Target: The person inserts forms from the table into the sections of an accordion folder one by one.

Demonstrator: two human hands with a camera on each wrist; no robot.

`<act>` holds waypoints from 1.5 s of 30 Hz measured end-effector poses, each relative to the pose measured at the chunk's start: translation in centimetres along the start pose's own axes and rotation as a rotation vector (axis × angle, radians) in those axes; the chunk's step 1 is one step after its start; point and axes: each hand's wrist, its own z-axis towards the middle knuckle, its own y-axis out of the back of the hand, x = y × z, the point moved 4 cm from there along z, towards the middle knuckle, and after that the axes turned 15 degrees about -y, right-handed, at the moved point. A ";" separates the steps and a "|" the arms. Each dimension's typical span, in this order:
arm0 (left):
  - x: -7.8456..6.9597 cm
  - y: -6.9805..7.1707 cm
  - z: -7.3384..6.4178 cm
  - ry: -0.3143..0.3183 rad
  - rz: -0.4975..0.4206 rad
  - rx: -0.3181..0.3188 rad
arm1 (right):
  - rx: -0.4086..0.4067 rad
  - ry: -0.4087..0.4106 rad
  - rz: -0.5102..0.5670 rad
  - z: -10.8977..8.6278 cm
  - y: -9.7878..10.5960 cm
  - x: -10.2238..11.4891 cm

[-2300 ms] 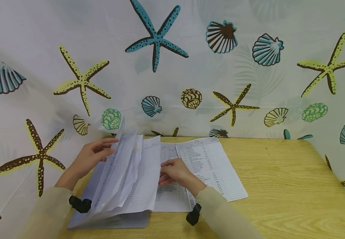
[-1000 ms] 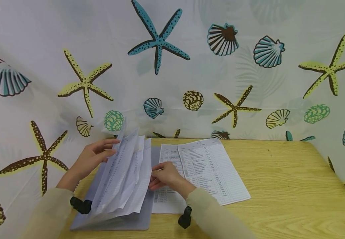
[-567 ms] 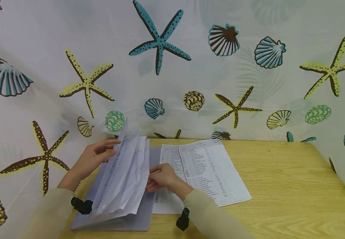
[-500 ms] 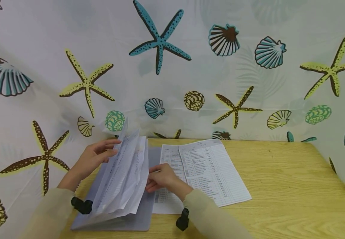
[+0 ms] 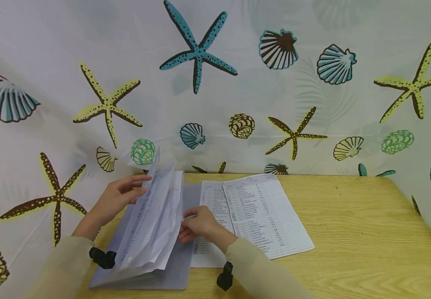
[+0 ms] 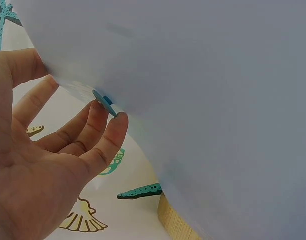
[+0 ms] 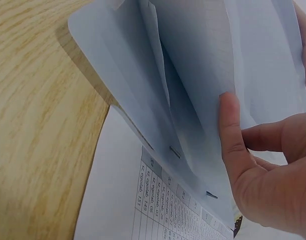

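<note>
A pale blue-grey document folder (image 5: 176, 278) lies at the table's left, its cover raised. My left hand (image 5: 116, 197) holds the cover's outer edge up. The left wrist view shows its fingertips by a small blue snap button (image 6: 104, 103) there, the thumb at the edge. Several printed paper sheets (image 5: 159, 216) stand fanned inside, leaning left with the cover. My right hand (image 5: 202, 224) pinches the free edge of these sheets; in the right wrist view its thumb (image 7: 230, 115) lies on the near face, the other fingers behind. Two slots (image 7: 211, 195) show in the folder's panel.
Two printed list sheets lie overlapping on the wooden table (image 5: 350, 232): a left one (image 5: 209, 257) beside the folder and a right one (image 5: 264, 211) over it, tilted. A curtain (image 5: 219, 95) with starfish and shells hangs behind and at both sides.
My right hand has moved left, turning the nearest sheets from over the loose list up against the raised stack. More of the folder's panel shows. My left hand stays at the cover's edge.
</note>
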 end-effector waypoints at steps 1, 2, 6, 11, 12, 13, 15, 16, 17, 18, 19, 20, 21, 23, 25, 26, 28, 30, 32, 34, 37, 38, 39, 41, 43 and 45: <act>0.0 0.0 0.0 -0.003 -0.001 -0.001 | 0.001 0.001 0.003 0.0 0.0 0.0; 0.0 -0.1 0.0 -0.004 -0.002 -0.001 | 0.001 0.003 0.004 0.1 0.0 -0.1; -0.1 -0.2 0.1 -0.004 -0.001 0.000 | -0.004 0.008 -0.002 0.0 0.1 -0.1; 0.0 -0.2 0.2 0.004 0.005 0.003 | -0.015 0.005 -0.016 -0.3 0.6 -0.1; 0.0 -0.2 0.2 0.004 0.006 0.004 | -0.016 0.004 -0.019 -0.4 0.8 -0.1; 0.0 -0.2 0.3 0.004 0.006 0.005 | -0.018 0.006 -0.019 -0.5 1.0 0.0; 0.0 -0.2 0.3 0.003 0.009 0.007 | -0.025 0.014 -0.023 -0.8 1.7 0.0; 0.0 -0.3 0.3 0.003 0.010 0.008 | -0.027 0.017 -0.029 -0.9 2.0 0.1; -0.1 -0.3 0.3 0.003 0.011 0.008 | -0.028 0.021 -0.030 -1.0 2.5 0.0; 0.0 -0.3 0.3 0.002 0.013 0.008 | -0.035 0.024 -0.038 -1.1 3.0 0.0; 0.0 -0.3 0.3 0.002 0.013 0.008 | -0.042 0.027 -0.047 -1.3 3.6 -0.1; -0.1 -0.3 0.4 0.000 0.015 0.008 | -0.049 0.027 -0.058 -1.4 4.2 -0.2; -0.1 -0.3 0.4 -0.001 0.015 0.007 | -0.056 0.024 -0.069 -1.5 4.9 -0.3; -0.1 -0.3 0.4 -0.003 0.014 0.005 | -0.076 0.023 -0.086 -1.9 6.3 -0.5; -0.1 -0.3 0.4 -0.007 0.011 0.005 | -0.100 0.019 -0.095 -2.3 7.7 -0.6; -0.1 -0.3 0.4 -0.009 0.010 0.006 | -0.114 0.019 -0.096 -2.5 8.4 -0.7; -0.1 -0.2 0.4 -0.008 0.006 0.008 | -0.149 0.022 -0.102 -2.8 9.9 -0.8; 0.0 -0.2 0.4 -0.004 0.006 0.013 | -0.181 0.023 -0.100 -3.1 11.2 -0.9; 0.1 -0.1 0.3 0.002 0.010 0.016 | -0.216 0.024 -0.103 -3.5 12.5 -1.1; 0.2 -0.1 0.3 0.005 0.015 0.018 | -0.251 0.020 -0.105 -3.8 13.8 -1.3; 0.2 0.0 0.4 0.003 0.020 0.019 | -0.310 0.007 -0.114 -4.4 15.7 -1.6; 0.3 0.0 0.3 0.002 0.020 0.017 | -0.332 0.002 -0.121 -4.6 16.4 -1.8; 0.3 0.1 0.3 -0.002 0.021 0.017 | -0.352 -0.005 -0.125 -4.9 17.0 -1.9; 0.3 0.1 0.3 -0.003 0.021 0.014 | -0.394 -0.018 -0.133 -5.4 18.3 -2.2; 0.3 0.2 0.2 -0.003 0.019 0.011 | -0.436 -0.028 -0.143 -5.9 19.5 -2.5; 0.4 0.2 0.1 0.000 0.018 0.011 | -0.472 -0.035 -0.149 -6.4 20.7 -2.8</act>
